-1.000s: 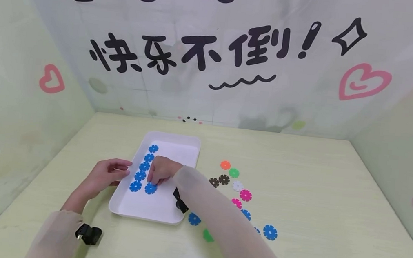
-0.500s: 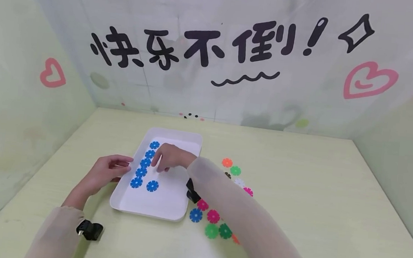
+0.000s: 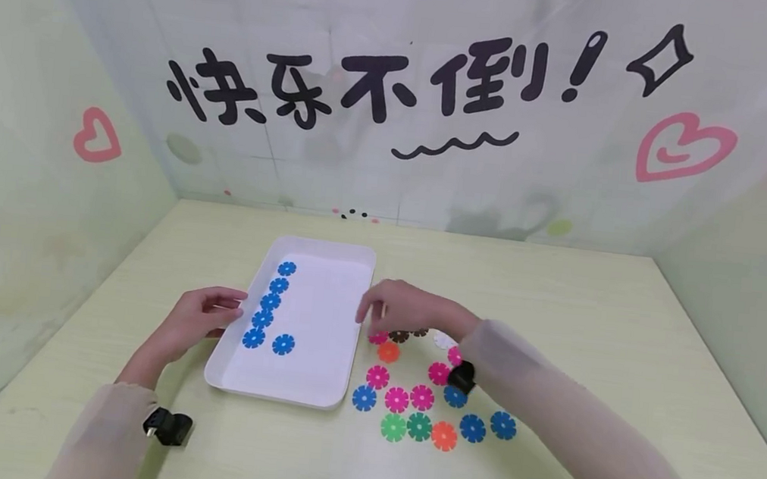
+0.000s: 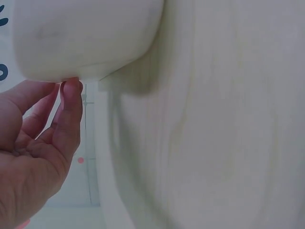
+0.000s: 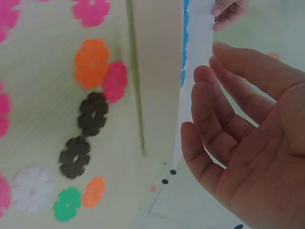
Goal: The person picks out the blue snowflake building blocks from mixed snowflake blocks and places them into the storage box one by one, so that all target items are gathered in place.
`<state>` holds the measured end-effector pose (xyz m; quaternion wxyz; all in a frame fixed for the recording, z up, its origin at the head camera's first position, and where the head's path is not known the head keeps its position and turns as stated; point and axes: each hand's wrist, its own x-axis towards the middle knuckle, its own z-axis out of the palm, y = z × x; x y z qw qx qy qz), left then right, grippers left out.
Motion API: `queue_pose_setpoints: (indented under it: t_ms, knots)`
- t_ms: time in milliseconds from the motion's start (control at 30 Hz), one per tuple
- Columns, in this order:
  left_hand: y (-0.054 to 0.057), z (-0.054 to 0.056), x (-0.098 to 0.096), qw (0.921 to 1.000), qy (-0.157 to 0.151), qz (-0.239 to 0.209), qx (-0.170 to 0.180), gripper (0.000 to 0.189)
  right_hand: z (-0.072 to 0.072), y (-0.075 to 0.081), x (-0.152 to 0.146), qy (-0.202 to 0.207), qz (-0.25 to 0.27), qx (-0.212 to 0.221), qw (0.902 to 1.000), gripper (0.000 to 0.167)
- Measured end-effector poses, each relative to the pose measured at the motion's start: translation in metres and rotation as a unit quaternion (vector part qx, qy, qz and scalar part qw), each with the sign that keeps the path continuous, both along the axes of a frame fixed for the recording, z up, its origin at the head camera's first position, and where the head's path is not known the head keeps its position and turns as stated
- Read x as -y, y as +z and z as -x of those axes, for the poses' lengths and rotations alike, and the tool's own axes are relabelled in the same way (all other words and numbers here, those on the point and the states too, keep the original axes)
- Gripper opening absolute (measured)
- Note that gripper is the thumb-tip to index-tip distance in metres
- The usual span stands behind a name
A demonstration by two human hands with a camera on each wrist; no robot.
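A white tray lies on the table, holding several blue snowflake discs in a column along its left side. One more blue disc lies apart, right of the column's lower end. My left hand touches the tray's left wall; in the left wrist view its fingertips meet the wall's outer side. My right hand hovers by the tray's right edge, over the loose discs. Its fingers are loosely bent, and the right wrist view shows the palm with nothing in it.
Right of the tray, loose discs lie scattered on the table: pink, orange, green, dark brown, white and blue. A printed cloth wall rises behind the table.
My right hand has left the separate blue disc in the tray and moved right, past the tray's edge, to the loose discs. My left hand stays at the tray's left wall.
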<state>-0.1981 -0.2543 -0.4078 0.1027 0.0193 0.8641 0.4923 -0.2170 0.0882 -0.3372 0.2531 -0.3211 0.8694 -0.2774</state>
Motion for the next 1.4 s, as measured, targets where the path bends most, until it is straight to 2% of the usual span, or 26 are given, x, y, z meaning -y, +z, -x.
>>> queue_pose_setpoints:
  t_ms: [300, 533, 633, 767, 1067, 1400]
  knots:
    - [0.001, -0.001, -0.001, 1.0, 0.0, -0.001, -0.005, 0.05, -0.038, -0.017, -0.08, -0.047, 0.007, -0.002, 0.9989, 0.019]
    - [-0.005, 0.002, 0.002, 0.9998, 0.0, -0.014, -0.015, 0.054, -0.063, -0.034, -0.112, -0.118, -0.002, -0.027, 0.9927, 0.012]
    - [-0.009, 0.004, 0.004, 0.9997, -0.005, -0.017, -0.016, 0.055, -0.071, -0.04, -0.118, -0.15, -0.004, -0.034, 0.9881, 0.013]
    - [-0.014, 0.007, 0.007, 0.9997, -0.003, -0.016, -0.015, 0.056, -0.079, -0.047, -0.121, -0.173, 0.0, -0.029, 0.9845, 0.017]
    - [-0.003, 0.001, 0.001, 1.0, 0.003, -0.007, 0.003, 0.052, -0.088, -0.055, -0.117, -0.197, 0.011, -0.011, 0.9803, 0.025]
    - [0.0, 0.001, 0.001, 1.0, 0.0, 0.001, 0.004, 0.049, -0.088, -0.059, -0.112, -0.201, -0.01, -0.019, 0.9794, 0.031]
